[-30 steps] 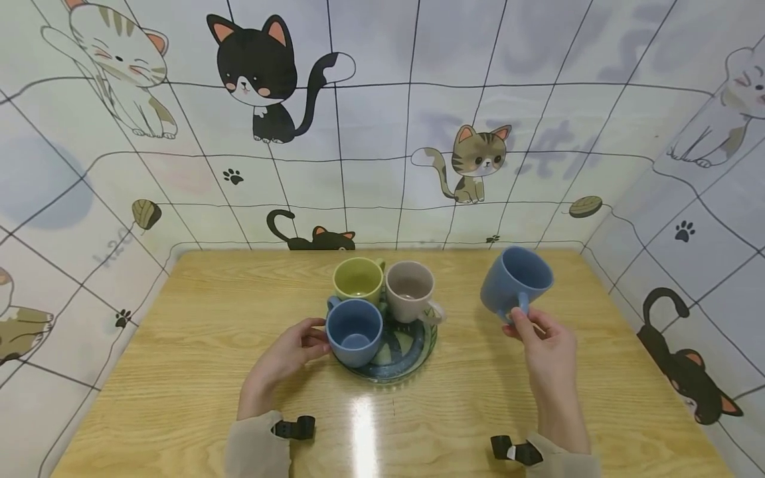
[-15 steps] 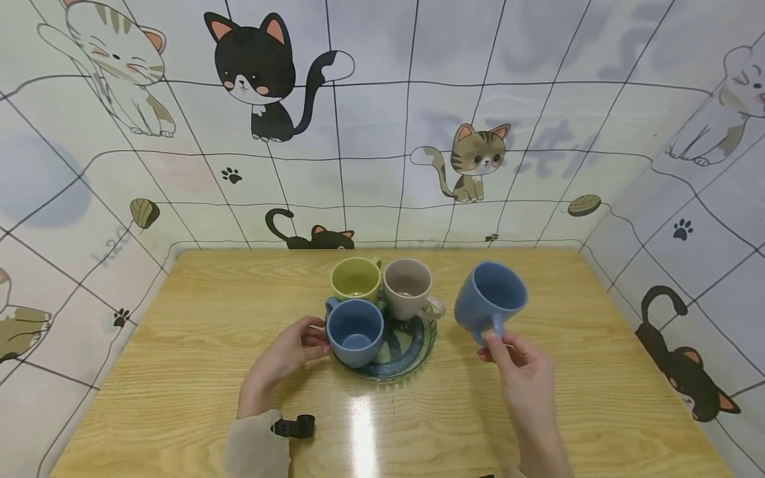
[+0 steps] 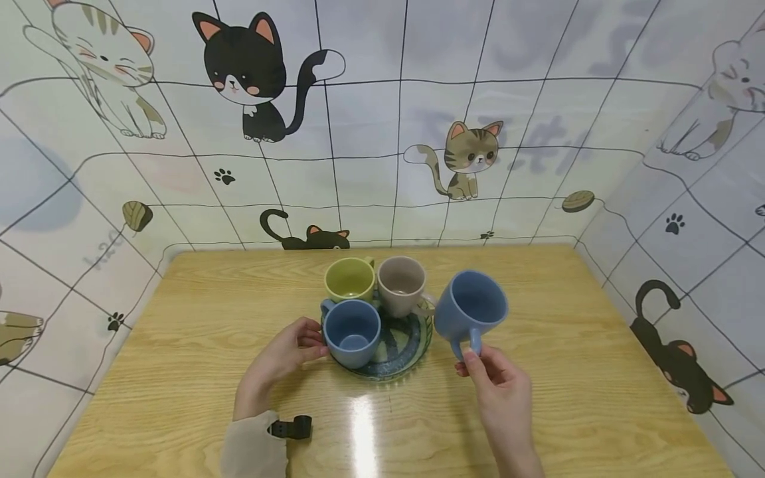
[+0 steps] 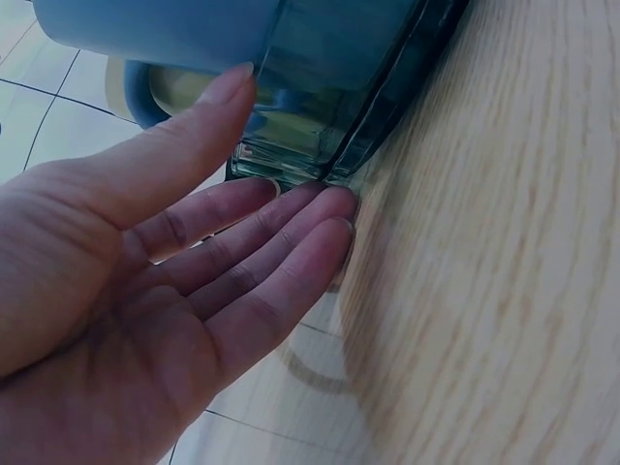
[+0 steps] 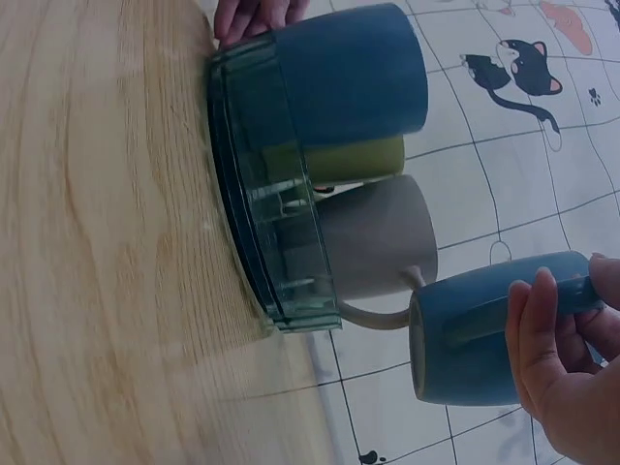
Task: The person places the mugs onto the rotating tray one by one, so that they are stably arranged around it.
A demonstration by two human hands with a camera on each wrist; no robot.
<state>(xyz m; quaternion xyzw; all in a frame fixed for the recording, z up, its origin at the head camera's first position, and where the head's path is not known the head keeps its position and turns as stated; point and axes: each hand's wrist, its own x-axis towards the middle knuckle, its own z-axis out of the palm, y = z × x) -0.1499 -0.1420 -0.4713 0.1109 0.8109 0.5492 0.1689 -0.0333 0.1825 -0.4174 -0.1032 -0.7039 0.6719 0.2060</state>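
Observation:
A round, see-through greenish tray with a low side wall [image 5: 308,310] stands on the table. Three mugs are in it: a blue mug [image 3: 351,355] at the front left, a yellow-green mug [image 3: 349,282] behind it, and a greyish-pink mug [image 3: 396,299] at the back right. My left hand [image 3: 283,355] is at the tray's left side, its fingers [image 4: 281,276] extended and fingertips at the wall. With my right hand [image 3: 501,392] I pinch the handle of another blue mug [image 3: 451,318], held tilted in the air just right of the tray.
The wooden table [image 3: 197,318] meets a cat-printed cloth backdrop [image 3: 370,186] at the back and both sides. The tray's front right part shows bare patterned floor. The greyish-pink mug's handle [image 5: 378,318] sticks out to the right, close to the held mug.
My right hand has carried the held blue mug leftward and nearer to me, up to the tray's right side. My left hand has stayed at the tray. The view has shifted slightly.

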